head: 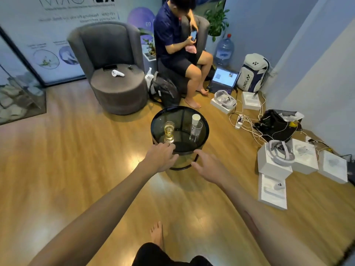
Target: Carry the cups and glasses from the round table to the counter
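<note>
A small round table (159, 117) with a dark glass top stands on the wooden floor ahead of me. On its left side stands a clear glass (169, 131) holding yellowish liquid. On the right side a white paper cup (196, 120) stands just behind an empty clear glass (196, 132). My left hand (160, 157) reaches over the near rim of the table, fingers loosely extended just below the yellowish glass, holding nothing. My right hand (210, 167) hovers open near the table's front right edge, also holding nothing.
A grey armchair (113, 73) stands behind the table on the left, with a white controller on its seat. A person sits in a second chair (178, 45). White boxes (276, 162), headsets and cables (247, 121) lie on the floor to the right.
</note>
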